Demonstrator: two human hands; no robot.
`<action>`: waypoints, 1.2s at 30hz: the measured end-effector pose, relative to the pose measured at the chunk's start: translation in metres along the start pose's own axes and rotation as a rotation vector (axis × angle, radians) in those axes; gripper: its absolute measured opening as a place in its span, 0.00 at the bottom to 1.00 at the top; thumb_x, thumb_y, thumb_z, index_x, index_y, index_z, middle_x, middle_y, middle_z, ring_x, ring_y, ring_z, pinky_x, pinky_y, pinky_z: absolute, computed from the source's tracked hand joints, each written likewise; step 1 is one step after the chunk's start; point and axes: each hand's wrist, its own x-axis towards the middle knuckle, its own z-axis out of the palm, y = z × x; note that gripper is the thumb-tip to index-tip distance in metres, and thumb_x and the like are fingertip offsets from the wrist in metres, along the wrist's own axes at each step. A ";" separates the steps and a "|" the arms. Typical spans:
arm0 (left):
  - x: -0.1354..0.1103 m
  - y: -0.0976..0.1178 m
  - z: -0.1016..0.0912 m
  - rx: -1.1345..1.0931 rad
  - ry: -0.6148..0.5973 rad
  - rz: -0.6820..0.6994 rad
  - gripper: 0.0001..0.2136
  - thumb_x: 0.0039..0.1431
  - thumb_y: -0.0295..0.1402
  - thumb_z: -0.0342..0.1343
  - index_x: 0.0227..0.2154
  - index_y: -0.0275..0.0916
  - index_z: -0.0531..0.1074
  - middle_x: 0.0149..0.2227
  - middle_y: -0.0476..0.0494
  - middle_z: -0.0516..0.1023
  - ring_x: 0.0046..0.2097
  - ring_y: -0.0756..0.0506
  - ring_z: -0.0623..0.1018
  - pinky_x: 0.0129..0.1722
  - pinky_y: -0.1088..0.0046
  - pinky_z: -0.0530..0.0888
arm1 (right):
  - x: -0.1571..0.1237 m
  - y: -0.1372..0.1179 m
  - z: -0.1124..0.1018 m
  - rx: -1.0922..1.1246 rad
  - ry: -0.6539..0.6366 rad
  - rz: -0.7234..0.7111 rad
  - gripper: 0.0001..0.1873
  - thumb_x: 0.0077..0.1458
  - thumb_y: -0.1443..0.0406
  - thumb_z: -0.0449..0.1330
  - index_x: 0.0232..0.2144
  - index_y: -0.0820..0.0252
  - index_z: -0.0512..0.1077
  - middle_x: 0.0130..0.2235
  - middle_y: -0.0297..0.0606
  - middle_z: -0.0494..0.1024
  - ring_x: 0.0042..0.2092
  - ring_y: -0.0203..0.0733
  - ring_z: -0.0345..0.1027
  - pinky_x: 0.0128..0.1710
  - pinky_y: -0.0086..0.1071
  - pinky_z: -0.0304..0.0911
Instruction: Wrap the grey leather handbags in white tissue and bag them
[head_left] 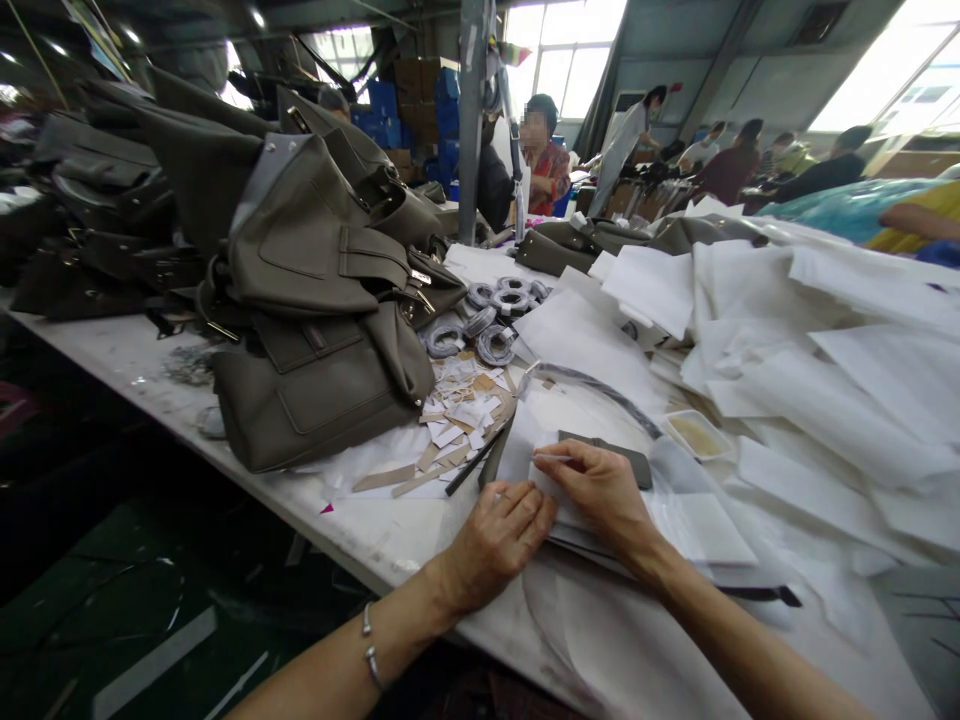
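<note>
Both hands are over a dark olive handbag (637, 468) that lies partly covered by white wrapping sheets. My right hand (607, 495) pinches the edge of a thin white sheet (516, 440) between thumb and forefinger. Close beside it, my left hand (499, 540) rests with curled fingers on the sheet's near edge; exactly what lies under those fingers is hidden. A handle wrapped in clear plastic (592, 385) arches behind the hands. One dark strap end (784, 596) sticks out at the right from under the sheets.
Olive handbags (322, 390) are piled at the left. Plastic-wrapped coiled handles (495, 343) and paper tags (459, 410) lie centrally. White sheets (840, 350) heap at the right, near a small dish (697, 437). The table edge (322, 540) runs diagonally. Co-workers (551, 165) are behind.
</note>
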 end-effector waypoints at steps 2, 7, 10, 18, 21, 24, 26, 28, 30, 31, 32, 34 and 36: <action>-0.001 0.000 0.001 -0.015 0.010 -0.010 0.14 0.70 0.25 0.43 0.53 0.30 0.68 0.48 0.35 0.77 0.54 0.42 0.74 0.50 0.61 0.72 | -0.012 -0.001 -0.004 -0.042 -0.016 -0.070 0.09 0.54 0.60 0.61 0.32 0.54 0.81 0.34 0.36 0.84 0.36 0.45 0.78 0.39 0.35 0.72; -0.004 0.001 0.004 -0.086 0.041 -0.055 0.12 0.69 0.23 0.42 0.49 0.30 0.67 0.48 0.32 0.77 0.51 0.43 0.76 0.50 0.61 0.74 | -0.036 -0.001 -0.006 -0.119 -0.073 -0.321 0.11 0.60 0.64 0.57 0.39 0.53 0.81 0.40 0.35 0.84 0.40 0.43 0.79 0.45 0.35 0.74; -0.007 0.001 0.008 -0.103 0.100 -0.090 0.12 0.67 0.21 0.42 0.51 0.29 0.63 0.48 0.30 0.76 0.51 0.43 0.75 0.50 0.60 0.75 | -0.043 0.001 -0.003 -0.206 -0.032 -0.449 0.12 0.62 0.66 0.55 0.42 0.55 0.79 0.42 0.38 0.84 0.43 0.43 0.79 0.49 0.37 0.74; -0.011 -0.005 0.012 -0.171 0.128 -0.051 0.15 0.67 0.24 0.46 0.56 0.30 0.57 0.53 0.25 0.72 0.60 0.41 0.69 0.51 0.60 0.74 | -0.073 0.011 0.003 -0.462 0.060 -0.687 0.23 0.62 0.68 0.55 0.59 0.65 0.66 0.53 0.51 0.77 0.55 0.50 0.71 0.57 0.48 0.68; -0.010 -0.006 0.009 -0.217 0.071 -0.052 0.16 0.68 0.25 0.46 0.57 0.31 0.58 0.50 0.32 0.76 0.57 0.44 0.73 0.52 0.61 0.72 | -0.089 0.009 -0.007 -0.363 0.032 -0.659 0.25 0.62 0.68 0.56 0.61 0.62 0.64 0.52 0.46 0.78 0.55 0.47 0.71 0.56 0.43 0.69; -0.008 -0.006 0.007 -0.227 0.047 -0.048 0.16 0.68 0.25 0.46 0.57 0.32 0.59 0.49 0.34 0.76 0.55 0.44 0.73 0.52 0.62 0.71 | -0.104 0.004 -0.023 -0.256 0.075 -0.623 0.19 0.61 0.70 0.58 0.54 0.56 0.69 0.42 0.39 0.83 0.47 0.42 0.77 0.49 0.33 0.73; -0.008 -0.007 0.007 -0.216 0.020 -0.039 0.15 0.68 0.25 0.46 0.56 0.33 0.61 0.50 0.35 0.76 0.55 0.44 0.73 0.53 0.62 0.70 | -0.112 0.004 -0.033 -0.246 0.105 -0.630 0.15 0.60 0.71 0.58 0.49 0.55 0.72 0.38 0.38 0.83 0.41 0.41 0.78 0.44 0.31 0.74; -0.009 -0.007 0.007 -0.197 -0.011 -0.036 0.12 0.68 0.25 0.47 0.52 0.35 0.65 0.49 0.37 0.76 0.55 0.44 0.73 0.53 0.63 0.70 | -0.119 0.008 -0.039 -0.264 0.059 -0.658 0.13 0.60 0.72 0.57 0.45 0.56 0.74 0.36 0.38 0.82 0.37 0.40 0.78 0.40 0.32 0.73; -0.010 -0.007 0.007 -0.173 -0.022 -0.035 0.10 0.67 0.24 0.47 0.48 0.37 0.67 0.50 0.38 0.76 0.54 0.44 0.73 0.53 0.63 0.70 | -0.124 0.016 -0.039 -0.306 -0.052 -0.676 0.12 0.62 0.72 0.54 0.44 0.57 0.74 0.35 0.39 0.82 0.36 0.40 0.76 0.38 0.32 0.72; -0.011 -0.007 0.008 -0.160 -0.022 -0.035 0.10 0.67 0.24 0.48 0.48 0.37 0.67 0.50 0.37 0.75 0.54 0.44 0.73 0.53 0.63 0.69 | -0.126 0.021 -0.038 -0.335 -0.105 -0.685 0.13 0.63 0.71 0.52 0.45 0.57 0.74 0.37 0.40 0.82 0.37 0.40 0.76 0.38 0.33 0.71; -0.011 -0.007 0.007 -0.148 -0.025 -0.031 0.10 0.66 0.24 0.48 0.47 0.37 0.68 0.52 0.36 0.74 0.55 0.45 0.72 0.53 0.63 0.69 | -0.126 0.026 -0.035 -0.373 -0.147 -0.698 0.14 0.64 0.70 0.50 0.46 0.58 0.73 0.39 0.42 0.81 0.39 0.40 0.75 0.39 0.33 0.71; -0.011 -0.008 0.007 -0.127 -0.040 -0.013 0.09 0.67 0.25 0.48 0.47 0.37 0.68 0.54 0.36 0.73 0.57 0.44 0.71 0.53 0.63 0.69 | -0.124 0.034 -0.028 -0.476 -0.190 -0.738 0.18 0.67 0.68 0.47 0.52 0.59 0.72 0.45 0.45 0.80 0.42 0.42 0.74 0.41 0.35 0.70; -0.011 -0.008 0.006 -0.120 -0.063 0.006 0.10 0.68 0.26 0.47 0.47 0.37 0.69 0.54 0.36 0.74 0.58 0.44 0.70 0.54 0.62 0.69 | -0.118 0.036 -0.020 -0.585 -0.201 -0.799 0.19 0.68 0.67 0.45 0.55 0.58 0.70 0.49 0.46 0.79 0.43 0.43 0.72 0.42 0.37 0.68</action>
